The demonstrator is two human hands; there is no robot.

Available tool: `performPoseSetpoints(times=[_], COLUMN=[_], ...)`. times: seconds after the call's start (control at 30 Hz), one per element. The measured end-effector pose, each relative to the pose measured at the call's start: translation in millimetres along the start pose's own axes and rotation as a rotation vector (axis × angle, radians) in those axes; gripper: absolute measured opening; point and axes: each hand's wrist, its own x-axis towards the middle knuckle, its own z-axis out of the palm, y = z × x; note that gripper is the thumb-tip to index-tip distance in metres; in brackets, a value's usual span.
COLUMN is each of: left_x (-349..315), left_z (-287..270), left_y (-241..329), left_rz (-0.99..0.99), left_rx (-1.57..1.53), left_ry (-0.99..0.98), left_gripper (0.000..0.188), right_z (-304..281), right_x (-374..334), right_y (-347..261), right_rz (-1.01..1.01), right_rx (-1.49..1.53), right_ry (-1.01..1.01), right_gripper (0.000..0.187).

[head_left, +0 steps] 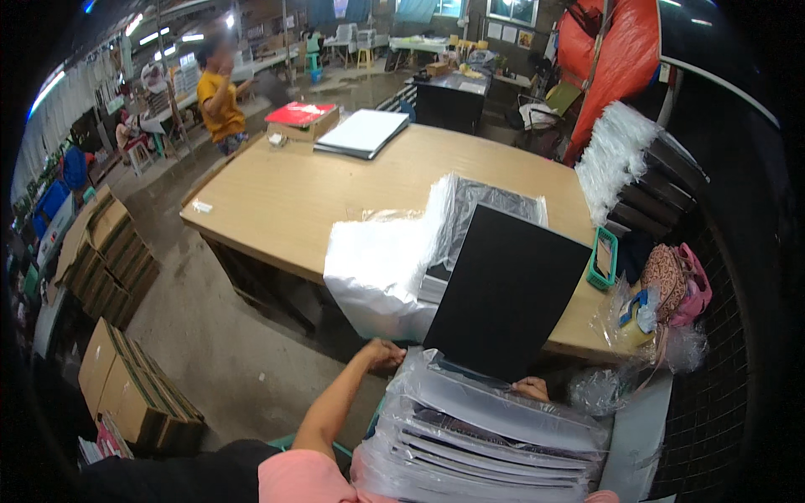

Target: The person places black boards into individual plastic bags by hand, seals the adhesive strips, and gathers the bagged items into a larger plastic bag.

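A large black board (510, 293) stands upright, leaning against the near edge of the table. Its lower edge meets the mouth of a clear plastic bag (444, 362) above a stack of plastic-wrapped flat boards (503, 432) at my lap. My left hand (386, 355) is closed at the left corner of the plastic, fingers pinched together. At the board's lower right, my right hand (531, 388) has its fingers bent at the plastic edge, partly hidden. Behind the board lies a pile of clear plastic bags (377, 260) with more black boards (495, 218).
The wooden table (302, 201) carries a white-topped board stack (363, 132), a red-topped box (300, 116) and a green basket (602, 258). Wrapped black boards (658, 184) and a pink bag (690, 285) sit right. Flattened cartons (126, 386) stand left. A person in yellow (220, 101) stands beyond.
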Motion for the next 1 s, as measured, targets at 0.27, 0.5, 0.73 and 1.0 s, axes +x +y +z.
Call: performPoseSetpoints(times=[0.27, 0.5, 0.73, 1.0], left_x=[-73.9, -39.9, -51.1, -40.8], left_z=[-57.8, -63.2, -62.9, -82.1], left_y=[210.8, 260.4, 245.4, 275.5], left_rz=[0.76, 0.718, 1.364, 1.0], left_rx=[0.353, 1.223, 1.45, 0.555], left_ry=[0.623, 1.243, 1.223, 0.674], left_gripper=[0.021, 0.011, 0.015, 0.042], right_z=[-87.6, -73.6, -188.6, -160.6], right_x=[-10.7, -63.5, 40.5, 57.8], right_y=[21.2, -248.8, -359.2, -417.0], right_rz=[-0.049, -0.418, -0.573, -0.473], right_rx=[-0.425, -0.899, -0.506, -0.091], right_ry=[0.017, -0.159, 0.904, 0.377], right_gripper=[0.033, 0.039, 0.056, 0.043])
